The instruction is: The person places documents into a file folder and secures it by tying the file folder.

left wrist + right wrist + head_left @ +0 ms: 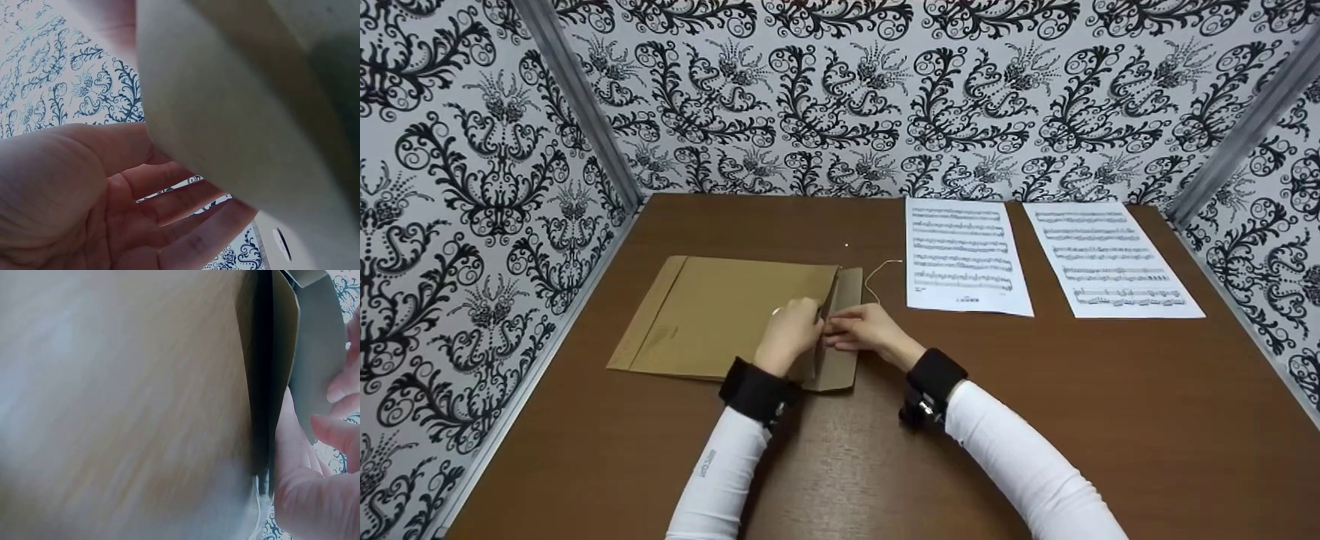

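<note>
A large brown cardboard envelope (pixel 735 300) lies flat on the table, its mouth to the right and its flap (pixel 840 367) folded out. My left hand (pixel 793 330) grips the upper panel at the mouth; in the left wrist view that hand (pixel 129 208) has the thumb on one face of the panel (pixel 225 112) and the fingers behind it. My right hand (pixel 866 330) reaches in from the right, fingertips at the mouth. In the right wrist view the right hand (pixel 309 489) has its fingers extended against the flap and its thumb apart. The envelope's inside is mostly hidden.
Two sheets of printed music lie at the back right, a left sheet (pixel 967 259) and a right sheet (pixel 1110 259). A thin string (pixel 873 277) curves from the flap toward the left sheet. Patterned walls (pixel 840 97) enclose the brown table (pixel 1035 390) at the back and sides.
</note>
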Demonstrator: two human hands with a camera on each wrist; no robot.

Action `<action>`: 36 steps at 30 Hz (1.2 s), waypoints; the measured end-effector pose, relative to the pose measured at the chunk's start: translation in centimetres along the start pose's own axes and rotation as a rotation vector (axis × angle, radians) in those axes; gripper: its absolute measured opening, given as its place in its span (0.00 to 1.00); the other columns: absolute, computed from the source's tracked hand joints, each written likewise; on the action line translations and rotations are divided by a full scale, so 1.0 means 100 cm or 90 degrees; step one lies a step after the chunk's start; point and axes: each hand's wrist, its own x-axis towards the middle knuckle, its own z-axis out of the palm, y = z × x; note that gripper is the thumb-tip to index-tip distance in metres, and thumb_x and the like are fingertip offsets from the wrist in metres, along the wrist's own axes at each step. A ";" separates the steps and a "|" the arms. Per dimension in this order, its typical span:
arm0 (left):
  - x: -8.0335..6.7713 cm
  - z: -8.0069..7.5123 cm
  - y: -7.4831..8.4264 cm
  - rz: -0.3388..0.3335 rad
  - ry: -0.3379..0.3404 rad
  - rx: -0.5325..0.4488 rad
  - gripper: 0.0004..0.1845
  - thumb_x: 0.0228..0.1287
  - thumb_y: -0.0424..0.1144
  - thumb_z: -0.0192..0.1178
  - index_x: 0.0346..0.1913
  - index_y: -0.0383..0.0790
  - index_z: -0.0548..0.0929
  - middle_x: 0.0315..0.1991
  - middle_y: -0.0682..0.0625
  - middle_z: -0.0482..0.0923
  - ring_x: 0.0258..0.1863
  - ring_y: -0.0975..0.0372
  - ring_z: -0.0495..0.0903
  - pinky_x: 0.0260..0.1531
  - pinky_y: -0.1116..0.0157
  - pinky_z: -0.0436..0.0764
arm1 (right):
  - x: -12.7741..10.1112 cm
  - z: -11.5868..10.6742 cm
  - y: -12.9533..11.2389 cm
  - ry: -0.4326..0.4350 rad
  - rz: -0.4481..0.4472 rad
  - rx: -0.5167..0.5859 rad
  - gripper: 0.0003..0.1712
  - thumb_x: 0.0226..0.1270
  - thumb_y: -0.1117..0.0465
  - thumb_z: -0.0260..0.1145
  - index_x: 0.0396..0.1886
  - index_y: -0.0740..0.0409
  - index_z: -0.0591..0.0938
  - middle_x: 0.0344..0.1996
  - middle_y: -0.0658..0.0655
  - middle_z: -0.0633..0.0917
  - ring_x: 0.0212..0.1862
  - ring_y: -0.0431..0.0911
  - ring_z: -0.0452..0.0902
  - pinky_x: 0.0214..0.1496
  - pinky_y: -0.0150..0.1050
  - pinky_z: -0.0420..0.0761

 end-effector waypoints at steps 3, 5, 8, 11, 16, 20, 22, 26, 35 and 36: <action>0.000 0.002 0.000 0.005 0.010 0.007 0.07 0.67 0.31 0.60 0.41 0.30 0.86 0.42 0.35 0.89 0.44 0.42 0.88 0.43 0.46 0.85 | -0.004 -0.007 -0.001 0.003 -0.007 -0.005 0.21 0.78 0.66 0.58 0.63 0.75 0.77 0.55 0.72 0.86 0.37 0.39 0.90 0.43 0.31 0.89; 0.000 0.003 0.001 0.006 0.014 0.008 0.07 0.66 0.30 0.59 0.40 0.30 0.85 0.41 0.34 0.89 0.43 0.42 0.88 0.42 0.46 0.85 | -0.007 -0.011 -0.002 0.007 -0.011 -0.006 0.21 0.78 0.65 0.58 0.63 0.75 0.77 0.55 0.72 0.86 0.36 0.38 0.90 0.44 0.31 0.89; 0.001 0.006 0.001 0.008 0.015 0.002 0.06 0.67 0.30 0.59 0.39 0.30 0.85 0.41 0.34 0.89 0.43 0.42 0.88 0.42 0.47 0.85 | -0.012 -0.017 -0.002 0.010 -0.015 -0.003 0.22 0.78 0.65 0.58 0.63 0.75 0.77 0.55 0.73 0.86 0.36 0.39 0.90 0.45 0.32 0.89; 0.001 0.010 0.001 0.011 0.008 -0.014 0.05 0.67 0.29 0.60 0.38 0.29 0.84 0.41 0.33 0.88 0.43 0.41 0.88 0.42 0.47 0.85 | -0.015 -0.023 -0.002 0.008 -0.022 0.002 0.22 0.78 0.65 0.58 0.63 0.77 0.76 0.55 0.73 0.86 0.37 0.39 0.90 0.47 0.33 0.89; 0.000 0.014 0.002 0.017 -0.006 -0.010 0.05 0.66 0.30 0.62 0.39 0.28 0.84 0.41 0.33 0.88 0.42 0.41 0.88 0.43 0.47 0.86 | -0.020 -0.029 -0.001 0.004 -0.033 0.010 0.22 0.78 0.65 0.58 0.63 0.78 0.76 0.55 0.74 0.85 0.38 0.40 0.90 0.48 0.34 0.89; -0.001 0.017 0.003 0.015 -0.003 0.010 0.06 0.65 0.31 0.64 0.38 0.28 0.84 0.40 0.33 0.88 0.41 0.42 0.88 0.42 0.47 0.86 | -0.024 -0.033 -0.002 0.000 -0.041 0.019 0.23 0.78 0.65 0.58 0.64 0.78 0.75 0.56 0.74 0.85 0.40 0.40 0.90 0.48 0.33 0.89; -0.001 0.019 0.005 0.019 0.014 0.022 0.06 0.65 0.30 0.64 0.36 0.28 0.84 0.38 0.34 0.88 0.39 0.42 0.88 0.39 0.47 0.86 | -0.027 -0.035 -0.003 -0.003 -0.048 0.019 0.23 0.78 0.65 0.58 0.64 0.79 0.74 0.56 0.74 0.84 0.41 0.39 0.90 0.47 0.32 0.88; -0.004 0.026 0.007 0.036 0.068 0.047 0.06 0.63 0.29 0.64 0.30 0.29 0.84 0.33 0.34 0.87 0.34 0.43 0.88 0.33 0.49 0.86 | -0.032 -0.041 -0.003 -0.003 -0.059 0.007 0.24 0.78 0.64 0.58 0.64 0.78 0.75 0.56 0.74 0.84 0.42 0.40 0.90 0.47 0.31 0.88; -0.001 0.024 0.011 0.047 0.064 0.053 0.10 0.67 0.34 0.64 0.32 0.28 0.85 0.34 0.34 0.88 0.34 0.41 0.88 0.35 0.47 0.86 | -0.041 -0.068 -0.006 0.034 -0.067 -0.001 0.23 0.79 0.64 0.58 0.64 0.78 0.75 0.57 0.72 0.84 0.44 0.41 0.91 0.53 0.35 0.88; -0.001 0.022 0.012 0.043 0.058 0.053 0.11 0.68 0.36 0.64 0.35 0.28 0.85 0.36 0.33 0.88 0.36 0.41 0.88 0.36 0.46 0.86 | -0.042 -0.072 -0.006 0.041 -0.067 -0.008 0.23 0.79 0.64 0.58 0.64 0.77 0.75 0.57 0.73 0.84 0.44 0.41 0.91 0.53 0.36 0.88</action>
